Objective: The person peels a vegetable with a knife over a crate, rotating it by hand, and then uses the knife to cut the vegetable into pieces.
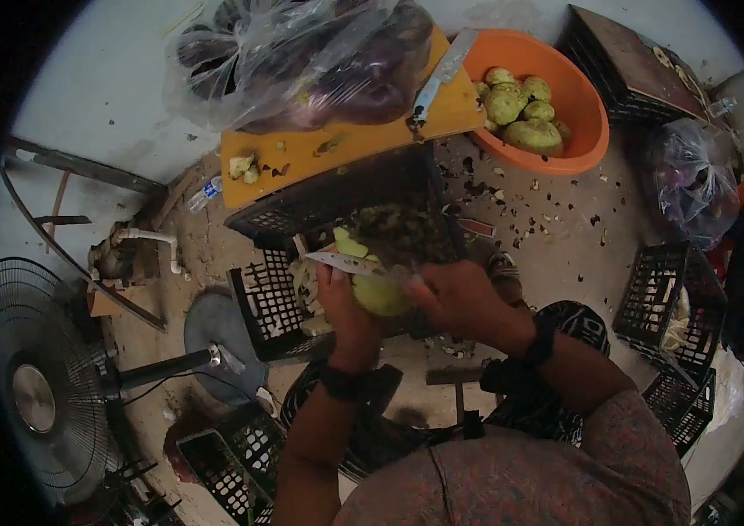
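Observation:
Near the middle of the head view, my left hand (pixel 347 309) is wrapped round a pale green-yellow peeled vegetable (pixel 380 296), holding it from the left. My right hand (pixel 455 296) is closed round the handle of a knife (pixel 345 263), whose blade points left across the top of the vegetable. Behind the blade a yellow-green piece (pixel 350 243) stands up. A black crate (pixel 262 219) with dark scraps in it lies just beyond my hands.
An orange basin (pixel 598 131) holds several peeled vegetables. Beside it, a yellow board (pixel 302 180) bears a second knife (pixel 442 79) and a plastic bag of purple vegetables (pixel 345 70). A fan (pixel 39 394) stands left; black crates (pixel 670 298) stand right. Peelings litter the floor.

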The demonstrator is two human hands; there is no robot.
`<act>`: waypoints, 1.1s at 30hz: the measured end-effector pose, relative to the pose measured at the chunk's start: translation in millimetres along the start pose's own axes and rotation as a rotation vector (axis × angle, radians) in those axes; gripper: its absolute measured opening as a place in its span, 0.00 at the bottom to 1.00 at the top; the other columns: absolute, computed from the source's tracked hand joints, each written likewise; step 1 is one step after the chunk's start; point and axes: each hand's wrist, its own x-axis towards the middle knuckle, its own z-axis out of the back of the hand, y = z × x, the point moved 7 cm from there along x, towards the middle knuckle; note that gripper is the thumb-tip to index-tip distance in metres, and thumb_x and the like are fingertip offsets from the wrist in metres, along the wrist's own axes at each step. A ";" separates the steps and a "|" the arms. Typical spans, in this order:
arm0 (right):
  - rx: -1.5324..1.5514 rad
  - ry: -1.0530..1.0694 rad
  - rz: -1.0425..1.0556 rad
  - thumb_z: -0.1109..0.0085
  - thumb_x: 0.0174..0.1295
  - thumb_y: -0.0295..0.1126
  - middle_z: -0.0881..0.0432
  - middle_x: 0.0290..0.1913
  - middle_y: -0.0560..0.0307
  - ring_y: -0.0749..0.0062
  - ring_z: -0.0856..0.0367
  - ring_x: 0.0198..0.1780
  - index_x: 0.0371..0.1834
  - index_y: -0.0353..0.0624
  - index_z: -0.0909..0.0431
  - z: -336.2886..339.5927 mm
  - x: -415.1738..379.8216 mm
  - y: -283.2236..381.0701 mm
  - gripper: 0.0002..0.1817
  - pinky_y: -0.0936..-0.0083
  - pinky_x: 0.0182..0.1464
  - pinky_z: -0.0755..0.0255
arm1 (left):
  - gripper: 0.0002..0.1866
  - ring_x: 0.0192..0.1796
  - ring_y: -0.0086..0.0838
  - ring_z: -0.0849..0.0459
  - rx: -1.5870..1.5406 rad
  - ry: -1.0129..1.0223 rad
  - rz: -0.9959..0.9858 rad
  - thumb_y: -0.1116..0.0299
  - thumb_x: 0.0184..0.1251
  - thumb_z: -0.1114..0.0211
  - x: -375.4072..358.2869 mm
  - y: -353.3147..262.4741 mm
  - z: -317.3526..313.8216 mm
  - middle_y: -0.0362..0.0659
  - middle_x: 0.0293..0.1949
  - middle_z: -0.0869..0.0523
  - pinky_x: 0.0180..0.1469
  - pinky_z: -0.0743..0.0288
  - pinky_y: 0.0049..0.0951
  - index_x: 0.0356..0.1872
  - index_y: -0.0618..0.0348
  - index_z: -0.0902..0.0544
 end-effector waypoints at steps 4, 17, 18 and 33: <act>0.051 -0.070 -0.014 0.51 0.63 0.46 0.24 0.21 0.41 0.42 0.23 0.26 0.25 0.38 0.24 -2.3 -0.3 -2.4 0.21 0.55 0.29 0.30 | 0.12 0.41 0.27 0.23 0.319 0.015 -0.266 0.72 0.67 0.54 1.8 -9.2 2.3 0.42 0.42 0.23 0.45 0.27 0.27 0.49 0.59 0.31; -0.112 -0.003 0.061 0.50 0.62 0.50 0.21 0.23 0.45 0.46 0.21 0.28 0.27 0.41 0.25 0.7 6.1 1.6 0.21 0.56 0.31 0.29 | 0.20 0.46 0.28 0.21 -0.306 0.161 0.479 0.53 0.70 0.55 -5.7 12.7 -16.0 0.43 0.44 0.21 0.48 0.26 0.30 0.51 0.56 0.27; -0.112 -0.003 0.061 0.50 0.62 0.50 0.21 0.23 0.45 0.46 0.21 0.28 0.27 0.41 0.25 1.1 6.4 1.5 0.21 0.56 0.31 0.29 | 0.20 0.46 0.28 0.21 -0.305 0.161 0.479 0.53 0.70 0.55 -6.0 10.9 -16.0 0.43 0.44 0.21 0.48 0.26 0.30 0.51 0.56 0.27; -0.027 -0.156 0.060 0.51 0.61 0.43 0.25 0.21 0.42 0.45 0.23 0.25 0.23 0.41 0.26 1.3 4.7 -2.8 0.17 0.57 0.28 0.29 | 0.16 0.43 0.25 0.22 0.087 0.063 -0.065 0.59 0.71 0.55 6.8 5.6 8.1 0.41 0.42 0.23 0.44 0.26 0.28 0.51 0.59 0.30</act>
